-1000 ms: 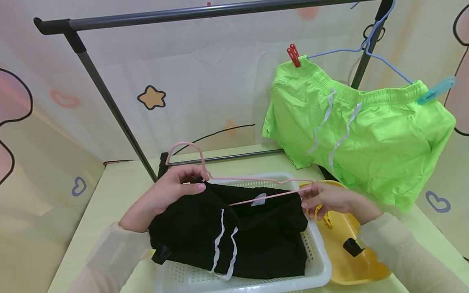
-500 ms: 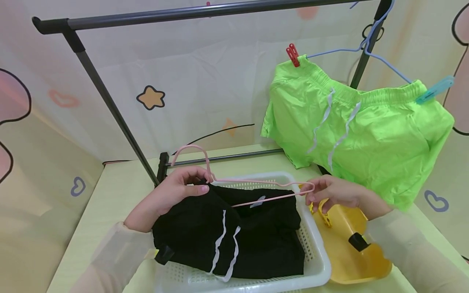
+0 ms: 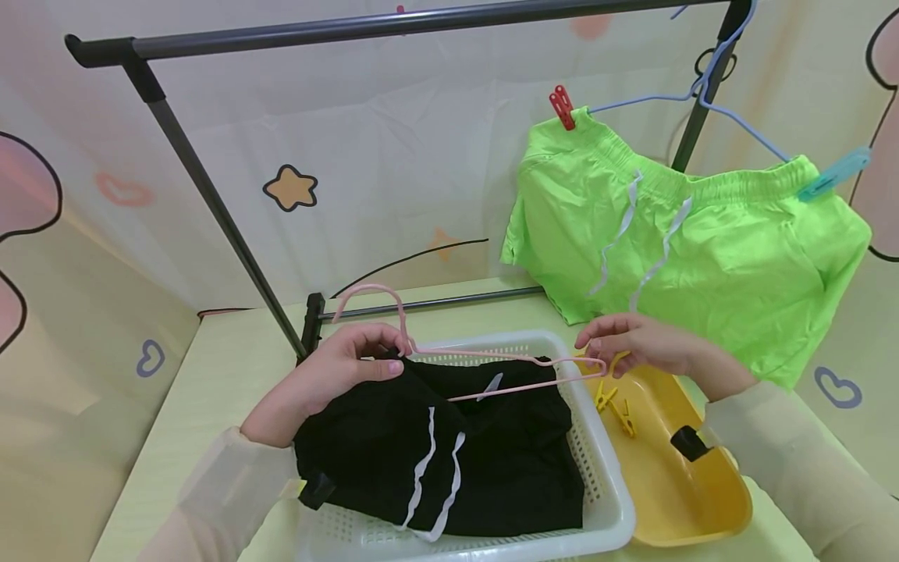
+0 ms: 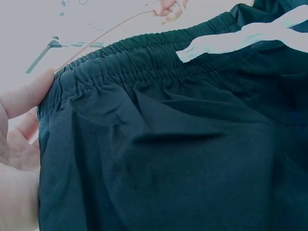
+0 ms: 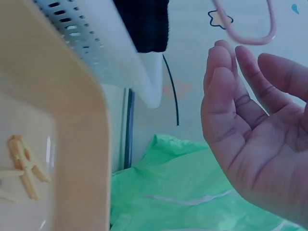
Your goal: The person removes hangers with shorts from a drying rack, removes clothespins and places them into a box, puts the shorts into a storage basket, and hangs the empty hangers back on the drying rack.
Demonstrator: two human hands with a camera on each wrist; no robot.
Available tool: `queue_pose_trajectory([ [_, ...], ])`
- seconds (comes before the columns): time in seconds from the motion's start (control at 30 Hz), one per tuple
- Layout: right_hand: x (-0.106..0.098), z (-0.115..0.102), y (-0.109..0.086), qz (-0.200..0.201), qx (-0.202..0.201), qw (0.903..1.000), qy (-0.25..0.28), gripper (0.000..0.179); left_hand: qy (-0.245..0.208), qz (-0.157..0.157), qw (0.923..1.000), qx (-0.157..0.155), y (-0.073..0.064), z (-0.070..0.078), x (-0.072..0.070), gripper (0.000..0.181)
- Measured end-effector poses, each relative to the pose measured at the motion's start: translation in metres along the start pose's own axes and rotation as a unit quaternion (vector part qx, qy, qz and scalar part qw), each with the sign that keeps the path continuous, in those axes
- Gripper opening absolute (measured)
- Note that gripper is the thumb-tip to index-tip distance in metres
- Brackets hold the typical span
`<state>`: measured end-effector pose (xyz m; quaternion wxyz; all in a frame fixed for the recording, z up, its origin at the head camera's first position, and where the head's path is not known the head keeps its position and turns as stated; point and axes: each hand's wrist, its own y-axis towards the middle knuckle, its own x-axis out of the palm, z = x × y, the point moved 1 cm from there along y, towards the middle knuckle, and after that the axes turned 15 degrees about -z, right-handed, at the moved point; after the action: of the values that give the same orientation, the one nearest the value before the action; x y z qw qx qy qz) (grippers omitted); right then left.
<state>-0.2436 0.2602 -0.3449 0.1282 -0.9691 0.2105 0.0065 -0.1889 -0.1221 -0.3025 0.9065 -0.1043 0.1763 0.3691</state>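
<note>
Black shorts (image 3: 520,476) with white drawstrings lie partly over a white basket (image 3: 618,507). My left hand (image 3: 344,367) pinches the left end of their waistband together with the pink hanger (image 3: 403,318), near its hook. In the left wrist view, thumb and fingers hold the gathered waistband edge of the shorts (image 4: 159,144). The hanger's right end sticks out past the waistband. Just beside that end is my right hand (image 3: 649,343), its fingers loosely bent. The right wrist view shows a gap between those fingers and the hanger end (image 5: 255,42).
A yellow tray (image 3: 702,523) with yellow clothespins (image 3: 623,417) stands right of the basket. Lime-green shorts (image 3: 702,257) hang from a blue hanger (image 3: 744,121), with a red clothespin (image 3: 562,108) and a blue one (image 3: 836,173). A dark rack bar (image 3: 393,25) spans above.
My right hand has left the waistband, then the hanger's end, and moved slightly up and right. The right waistband end has slipped left, exposing more of the hanger. My left hand keeps its grip.
</note>
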Motion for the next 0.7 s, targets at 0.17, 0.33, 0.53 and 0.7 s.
queue_pose_trajectory([
  [0.17, 0.002, -0.01, 0.006, 0.001, 0.001, 0.9997, -0.026, 0.018, -0.004, -0.002, 1.0, -0.001, 0.001, 0.001, 0.002, 0.018],
  [0.33, 0.004, -0.018, 0.013, -0.002, 0.003, 0.9991, -0.042, 0.022, -0.004, -0.005, 1.0, 0.002, 0.002, -0.001, 0.002, 0.019],
  [0.53, 0.008, -0.028, 0.021, -0.016, 0.006, 0.999, -0.041, 0.025, -0.007, -0.009, 0.9999, 0.005, 0.003, -0.001, 0.004, 0.02],
  [0.7, 0.013, -0.033, 0.028, -0.04, -0.006, 0.9984, -0.04, 0.027, -0.007, -0.011, 0.9999, 0.0, 0.005, 0.0, 0.005, 0.019],
])
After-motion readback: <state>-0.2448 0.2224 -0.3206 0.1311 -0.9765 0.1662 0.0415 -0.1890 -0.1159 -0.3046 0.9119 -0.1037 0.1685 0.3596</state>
